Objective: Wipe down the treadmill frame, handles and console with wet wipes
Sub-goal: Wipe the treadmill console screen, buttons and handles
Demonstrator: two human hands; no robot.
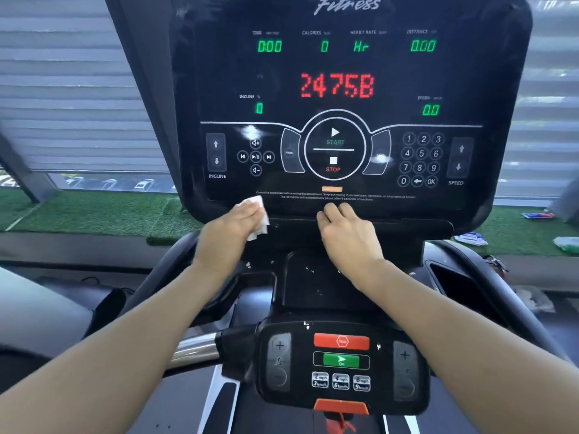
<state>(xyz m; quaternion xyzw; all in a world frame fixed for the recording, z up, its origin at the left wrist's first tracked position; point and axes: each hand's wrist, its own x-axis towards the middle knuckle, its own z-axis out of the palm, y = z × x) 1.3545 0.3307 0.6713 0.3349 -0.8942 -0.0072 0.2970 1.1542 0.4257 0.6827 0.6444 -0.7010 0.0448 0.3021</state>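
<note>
So the left hand [241, 219] has the wet wipe [258, 219] bunched under its fingers, pressed against the bottom edge of the console [344, 89], around 7 o'clock from the round START/STOP dial [334, 145]. Fingers are curled over the wipe, and bits of it stick out past the fingertips and below the palm. The right hand [344, 231] holds nothing, fingers fairly straight and close together, tips resting on the same bottom lip at about 6 o'clock from the dial, looks like it's just bracing.

Handling-wise: the wipe is thin, limp and damp, so I'd guess it'll crumple and slide under the fingers unless you keep a flat palm on it. Best to hold it by a folded wad in the middle, not a corner. The console face is glossy and smooth, so it should glide easily. The display is lit up though, so press too hard on those touch buttons and you could set something off. The lower control pad [341, 361], at 6 o'clock from the console, has a stop button too.
</note>
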